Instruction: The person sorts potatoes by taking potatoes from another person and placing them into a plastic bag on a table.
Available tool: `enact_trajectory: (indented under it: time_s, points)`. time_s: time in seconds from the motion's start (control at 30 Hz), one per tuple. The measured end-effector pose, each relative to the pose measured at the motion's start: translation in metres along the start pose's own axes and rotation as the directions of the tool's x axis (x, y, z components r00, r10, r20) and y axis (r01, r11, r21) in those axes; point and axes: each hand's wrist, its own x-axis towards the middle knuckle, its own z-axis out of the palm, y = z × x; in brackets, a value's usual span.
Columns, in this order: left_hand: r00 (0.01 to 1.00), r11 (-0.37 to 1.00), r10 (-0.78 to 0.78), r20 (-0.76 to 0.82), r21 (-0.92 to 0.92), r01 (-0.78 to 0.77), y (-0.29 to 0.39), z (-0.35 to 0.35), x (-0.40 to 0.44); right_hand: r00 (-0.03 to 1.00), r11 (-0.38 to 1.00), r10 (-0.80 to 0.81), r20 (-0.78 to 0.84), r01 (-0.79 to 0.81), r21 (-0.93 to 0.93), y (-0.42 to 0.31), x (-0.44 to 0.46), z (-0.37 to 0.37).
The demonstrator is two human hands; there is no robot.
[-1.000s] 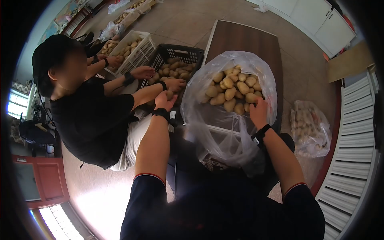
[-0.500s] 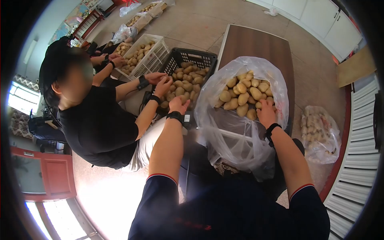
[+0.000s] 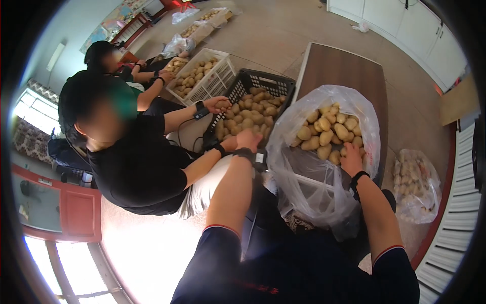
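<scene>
My left hand (image 3: 248, 139) reaches over the near right corner of a black crate (image 3: 285, 87) full of potatoes (image 3: 255, 112); its fingertips are too indistinct to tell what they hold. My right hand (image 3: 352, 161) is inside a clear plastic bag (image 3: 283, 134), its fingers bent around a potato (image 3: 346, 151) at the near right edge of the pile. More potatoes (image 3: 324, 125) fill the back of the bag, which stands open on a brown tabletop (image 3: 336, 66). A black band circles each of my wrists.
To my left sits a co-worker in a black shirt (image 3: 136, 175), with one hand (image 3: 216, 105) at the black crate. Beyond are another person (image 3: 104, 58) and a white crate of potatoes (image 3: 223, 63). A filled plastic bag (image 3: 416, 185) lies on the floor at right.
The whole view has swung, so things sit further right and lower. The co-worker's hands, close together before, are now apart, one near my left wrist. My right hand stays in the bag.
</scene>
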Motion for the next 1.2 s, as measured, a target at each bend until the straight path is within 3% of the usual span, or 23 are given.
enact_trajectory:
  time_s: [0.03, 0.07, 0.1, 0.17, 0.23, 0.27, 0.33, 0.4, 0.47, 0.53, 0.57, 0.73, 0.87, 1.0, 1.07, 1.2]
  points:
    - [0.998, 0.949, -0.061, 0.005, -0.309, 0.059, 0.006, 0.004, 0.001, 1.000, 0.999, 0.013, -0.006, -0.013, 0.041, -0.001, -0.002, -0.002]
    - [0.991, 0.809, -0.132, 0.013, -0.576, 0.116, 0.016, 0.005, 0.001, 1.000, 0.996, 0.029, -0.013, -0.028, 0.081, -0.002, -0.003, -0.004]
    - [0.982, 0.662, -0.181, 0.058, -0.731, 0.165, 0.025, 0.005, 0.001, 0.999, 0.992, 0.043, -0.034, -0.039, 0.116, -0.004, -0.004, -0.005]
    - [0.946, 0.356, -0.287, 0.148, -0.901, 0.249, 0.044, 0.002, -0.002, 0.994, 0.990, 0.026, -0.103, -0.011, 0.141, -0.005, -0.003, -0.005]
    - [0.883, 0.108, -0.407, 0.232, -0.948, 0.299, 0.060, -0.002, -0.002, 0.970, 0.992, -0.017, -0.242, 0.047, 0.118, 0.001, -0.002, -0.001]
    - [0.907, 0.100, -0.333, 0.258, -0.947, 0.306, 0.063, -0.002, -0.003, 0.969, 0.990, -0.028, -0.246, 0.062, 0.129, 0.000, -0.001, 0.000]
    - [0.933, 0.120, -0.274, 0.234, -0.954, 0.274, 0.075, 0.001, -0.009, 0.975, 0.888, 0.170, -0.143, -0.089, 0.452, -0.008, 0.003, -0.002]
    - [0.945, 0.198, -0.196, 0.261, -0.934, 0.299, 0.089, -0.002, -0.016, 0.902, 0.466, 0.353, 0.249, -0.400, 0.789, -0.031, 0.000, -0.018]
    - [0.954, 0.197, -0.136, 0.267, -0.936, 0.291, 0.098, -0.004, -0.024, 0.893, 0.382, 0.356, 0.275, -0.407, 0.829, -0.047, -0.003, -0.018]
    - [0.923, 0.295, -0.006, 0.385, -0.881, 0.369, 0.107, -0.003, -0.030, 0.874, 0.169, 0.253, 0.414, -0.462, 0.871, -0.064, -0.009, -0.026]
    - [0.925, 0.296, -0.005, 0.379, -0.883, 0.363, 0.111, -0.002, -0.031, 0.878, 0.130, 0.177, 0.445, -0.469, 0.874, -0.067, -0.010, -0.026]
    - [0.850, 0.454, 0.137, 0.508, -0.795, 0.402, 0.129, 0.003, -0.044, 0.852, 0.080, 0.103, 0.513, -0.521, 0.850, -0.104, -0.013, -0.034]
    - [0.796, 0.558, 0.190, 0.574, -0.731, 0.394, 0.146, 0.003, -0.053, 0.849, 0.188, 0.051, 0.527, -0.526, 0.829, -0.125, -0.013, -0.040]
    - [0.775, 0.533, 0.229, 0.589, -0.742, 0.406, 0.157, 0.000, -0.067, 0.885, 0.296, 0.097, 0.455, -0.463, 0.836, -0.139, -0.011, -0.040]
    - [0.648, 0.510, 0.353, 0.675, -0.720, 0.471, 0.163, -0.008, -0.071, 0.890, 0.356, 0.103, 0.445, -0.451, 0.818, -0.131, -0.008, -0.033]
    - [0.664, 0.510, 0.362, 0.654, -0.736, 0.446, 0.164, -0.005, -0.074, 0.929, 0.527, 0.125, 0.349, -0.360, 0.770, -0.130, -0.007, -0.025]
